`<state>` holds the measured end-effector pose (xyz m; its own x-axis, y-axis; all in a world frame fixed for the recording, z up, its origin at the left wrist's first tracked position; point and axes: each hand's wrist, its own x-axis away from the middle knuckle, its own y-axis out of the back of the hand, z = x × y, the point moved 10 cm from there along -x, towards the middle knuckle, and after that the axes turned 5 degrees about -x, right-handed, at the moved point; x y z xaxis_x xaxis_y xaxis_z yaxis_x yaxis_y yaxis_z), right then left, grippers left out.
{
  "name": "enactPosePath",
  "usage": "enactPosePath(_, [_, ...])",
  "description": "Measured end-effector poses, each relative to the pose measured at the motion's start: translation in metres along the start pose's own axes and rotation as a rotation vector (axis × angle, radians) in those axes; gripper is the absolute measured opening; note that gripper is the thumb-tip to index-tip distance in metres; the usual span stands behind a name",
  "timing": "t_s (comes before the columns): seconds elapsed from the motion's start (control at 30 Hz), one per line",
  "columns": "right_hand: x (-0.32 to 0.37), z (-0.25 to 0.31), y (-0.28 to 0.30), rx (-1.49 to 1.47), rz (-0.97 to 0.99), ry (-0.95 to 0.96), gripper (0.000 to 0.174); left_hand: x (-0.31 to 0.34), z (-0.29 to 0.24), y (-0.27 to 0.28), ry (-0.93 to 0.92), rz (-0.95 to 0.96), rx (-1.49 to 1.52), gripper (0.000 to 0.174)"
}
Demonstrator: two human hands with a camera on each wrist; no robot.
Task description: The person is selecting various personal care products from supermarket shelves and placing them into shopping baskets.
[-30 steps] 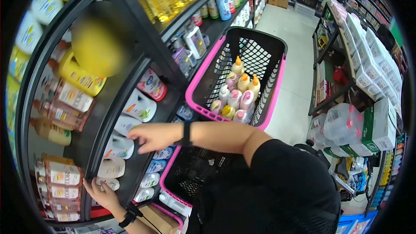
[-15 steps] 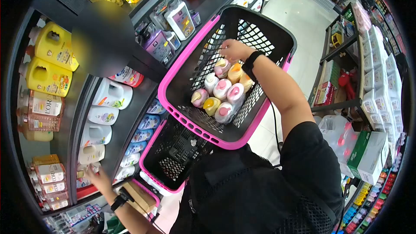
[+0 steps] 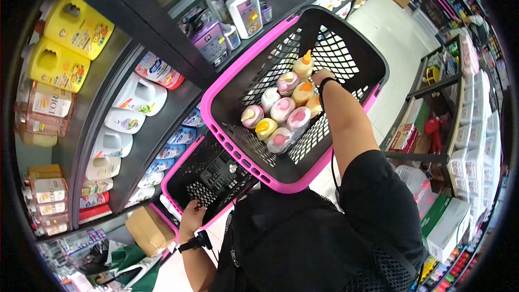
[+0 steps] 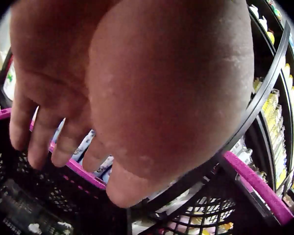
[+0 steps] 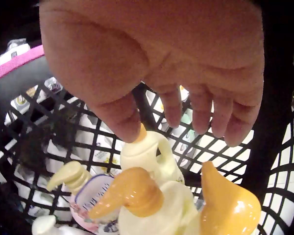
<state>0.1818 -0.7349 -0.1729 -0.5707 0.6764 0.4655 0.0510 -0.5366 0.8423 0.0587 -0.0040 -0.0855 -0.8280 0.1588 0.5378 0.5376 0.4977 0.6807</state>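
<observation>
My right hand reaches into the upper black basket with a pink rim, over the group of bottles. In the right wrist view its fingers hang extended, with the thumb tip at the orange nozzle of a cream bottle. Below the palm are an orange pump top, an orange-capped bottle and a pink-and-white pump bottle. My left hand hovers over the lower black basket. Its fingers are fairly straight in the left wrist view, holding nothing.
Shelves on the left carry yellow jugs, white jugs and blue bottles. A cardboard box stands by the lower basket. White tubs fill a rack on the right, beside the tiled aisle floor.
My right hand has moved from beside the shelved white jugs into the upper basket, then lower among the bottles. The left hand has left the shelf and come over the lower basket.
</observation>
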Motion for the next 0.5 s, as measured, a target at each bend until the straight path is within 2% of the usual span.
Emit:
enactPosePath(0.07, [-0.004,0.001,-0.016,0.052,0.046,0.085,0.042,0.015,0.003,0.01,0.152,0.005,0.015,0.051])
enactPosePath(0.13, [-0.041,-0.017,-0.058,0.151,0.058,0.111,0.029,0.022,0.026,0.017,0.154,-0.076,-0.109,0.054])
enactPosePath(0.2, [-0.03,-0.013,-0.067,0.235,0.109,0.181,0.027,0.03,0.031,0.017,0.203,-0.065,-0.102,0.057])
enactPosePath(0.23, [-0.12,-0.04,-0.159,0.47,0.283,0.24,0.032,0.03,0.039,0.016,0.203,-0.077,-0.101,0.057])
enactPosePath(0.3, [-0.125,-0.045,-0.167,0.535,0.29,0.232,0.032,0.031,0.043,0.012,0.245,-0.063,-0.118,0.057])
enactPosePath(0.37, [-0.125,-0.051,-0.178,0.551,0.298,0.216,0.032,0.027,0.033,0.006,0.21,-0.05,-0.093,0.057])
enactPosePath(0.43, [-0.08,-0.057,-0.148,0.517,0.414,0.109,0.033,0.023,0.029,0.0,0.196,-0.029,-0.046,0.057])
enactPosePath(0.5, [-0.028,-0.026,-0.113,0.629,0.497,0.184,0.035,0.018,0.017,-0.001,0.203,-0.028,-0.043,0.056])
